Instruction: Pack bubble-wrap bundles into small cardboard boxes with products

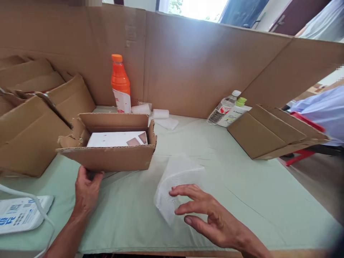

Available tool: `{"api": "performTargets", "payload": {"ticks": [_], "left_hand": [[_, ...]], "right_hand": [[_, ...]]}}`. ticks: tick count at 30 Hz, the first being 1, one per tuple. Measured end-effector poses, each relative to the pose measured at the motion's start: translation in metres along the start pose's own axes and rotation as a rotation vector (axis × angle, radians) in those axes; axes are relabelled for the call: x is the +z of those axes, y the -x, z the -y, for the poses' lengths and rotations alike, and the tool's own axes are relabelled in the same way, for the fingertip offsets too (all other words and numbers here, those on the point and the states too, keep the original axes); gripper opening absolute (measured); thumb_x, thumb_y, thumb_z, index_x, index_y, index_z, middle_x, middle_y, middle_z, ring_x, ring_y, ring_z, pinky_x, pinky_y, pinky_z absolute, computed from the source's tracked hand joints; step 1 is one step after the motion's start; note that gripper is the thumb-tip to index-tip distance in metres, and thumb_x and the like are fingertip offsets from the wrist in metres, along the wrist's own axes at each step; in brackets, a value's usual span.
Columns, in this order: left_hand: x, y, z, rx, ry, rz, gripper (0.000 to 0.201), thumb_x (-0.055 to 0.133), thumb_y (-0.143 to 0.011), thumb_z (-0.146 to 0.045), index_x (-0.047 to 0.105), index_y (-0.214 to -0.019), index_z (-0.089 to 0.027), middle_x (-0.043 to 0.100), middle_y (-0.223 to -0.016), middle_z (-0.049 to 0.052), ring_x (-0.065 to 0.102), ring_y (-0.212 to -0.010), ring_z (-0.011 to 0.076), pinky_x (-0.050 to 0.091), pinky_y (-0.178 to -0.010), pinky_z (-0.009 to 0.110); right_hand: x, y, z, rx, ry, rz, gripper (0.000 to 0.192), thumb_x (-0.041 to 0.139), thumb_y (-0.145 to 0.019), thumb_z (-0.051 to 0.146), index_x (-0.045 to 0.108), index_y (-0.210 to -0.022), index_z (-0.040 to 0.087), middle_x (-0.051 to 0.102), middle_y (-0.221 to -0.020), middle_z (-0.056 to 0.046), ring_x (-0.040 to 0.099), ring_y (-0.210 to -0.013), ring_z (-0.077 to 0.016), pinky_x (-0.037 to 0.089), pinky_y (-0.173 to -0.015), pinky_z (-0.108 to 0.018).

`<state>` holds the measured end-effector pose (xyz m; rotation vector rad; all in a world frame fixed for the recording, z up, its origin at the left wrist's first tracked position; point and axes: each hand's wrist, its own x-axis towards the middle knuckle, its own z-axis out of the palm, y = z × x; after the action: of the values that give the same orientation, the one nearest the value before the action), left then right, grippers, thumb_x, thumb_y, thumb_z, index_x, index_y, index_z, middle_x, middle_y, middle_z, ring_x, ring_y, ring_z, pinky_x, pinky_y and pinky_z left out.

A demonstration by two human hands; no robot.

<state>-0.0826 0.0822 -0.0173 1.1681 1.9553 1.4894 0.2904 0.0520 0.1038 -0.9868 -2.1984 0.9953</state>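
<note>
At the lower front edge of an open cardboard box (120, 160), my left hand (86, 190) grips the underside near the left corner; some of its fingertips are hidden by the box. Inside the box lies a white carton (113, 139) with brownish patches on its right end. My right hand (205, 213) is open, fingers spread and curved, over a thin translucent white packing sheet (168, 190). The sheet lies crumpled on the pale green cloth, and I cannot tell whether the fingertips touch it.
Several open cardboard boxes (29, 132) crowd the left. An orange bottle (120, 84) and small white rolls (161, 114) stand behind. At back right are a clear bottle (223, 109) and another cardboard box (268, 132). A white cable (40, 206) crosses a printed white packet (24, 215).
</note>
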Motion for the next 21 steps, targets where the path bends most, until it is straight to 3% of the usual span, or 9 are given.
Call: {"api": "performTargets", "payload": {"ticks": [5, 9, 13, 17, 21], "left_hand": [[-0.009, 0.005, -0.015, -0.01, -0.09, -0.15, 0.048, 0.062, -0.077, -0.04, 0.061, -0.12, -0.019, 0.061, -0.12, 0.009, 0.063, -0.091, 0.0203, 0.051, -0.074, 0.031], [-0.014, 0.007, -0.019, -0.006, -0.096, -0.132, 0.046, 0.061, -0.077, -0.041, 0.064, -0.117, -0.017, 0.061, -0.107, 0.007, 0.06, -0.078, 0.0182, 0.05, -0.066, 0.031], [-0.01, 0.007, -0.019, -0.118, 0.071, -0.056, 0.056, 0.065, -0.075, -0.044, 0.061, -0.123, -0.017, 0.064, -0.099, 0.005, 0.064, -0.081, 0.0198, 0.052, -0.074, 0.033], [0.009, -0.009, -0.039, -0.151, 0.124, 0.034, 0.064, 0.067, -0.073, -0.042, 0.058, -0.13, -0.015, 0.066, -0.104, 0.008, 0.067, -0.096, 0.0245, 0.054, -0.081, 0.036], [0.035, -0.038, -0.062, -0.105, 0.184, 0.149, 0.068, 0.063, -0.073, -0.03, 0.052, -0.137, -0.012, 0.065, -0.122, 0.013, 0.065, -0.109, 0.0258, 0.051, -0.097, 0.04]], "right_hand": [[0.005, -0.045, -0.016, 0.162, 0.011, -0.265, 0.026, 0.062, -0.093, 0.038, 0.076, -0.113, 0.03, 0.073, -0.125, -0.008, 0.07, -0.111, -0.0253, 0.06, -0.09, -0.04], [0.026, -0.09, -0.026, 0.311, 0.035, -0.183, 0.05, 0.061, -0.089, 0.042, 0.062, -0.136, 0.024, 0.07, -0.127, -0.011, 0.069, -0.091, -0.0221, 0.058, -0.076, -0.037], [0.046, -0.118, -0.024, 0.281, 0.05, -0.105, 0.058, 0.06, -0.089, 0.042, 0.054, -0.143, 0.022, 0.069, -0.125, -0.011, 0.063, -0.079, -0.0187, 0.055, -0.072, -0.037], [0.046, -0.135, -0.037, 0.239, 0.042, -0.198, 0.055, 0.059, -0.087, 0.04, 0.056, -0.138, 0.021, 0.069, -0.126, -0.011, 0.065, -0.092, -0.0236, 0.055, -0.077, -0.039], [0.029, -0.152, -0.06, 0.178, 0.043, -0.289, 0.058, 0.061, -0.082, 0.035, 0.057, -0.137, 0.02, 0.066, -0.134, -0.014, 0.064, -0.117, -0.0297, 0.055, -0.09, -0.045]]}}
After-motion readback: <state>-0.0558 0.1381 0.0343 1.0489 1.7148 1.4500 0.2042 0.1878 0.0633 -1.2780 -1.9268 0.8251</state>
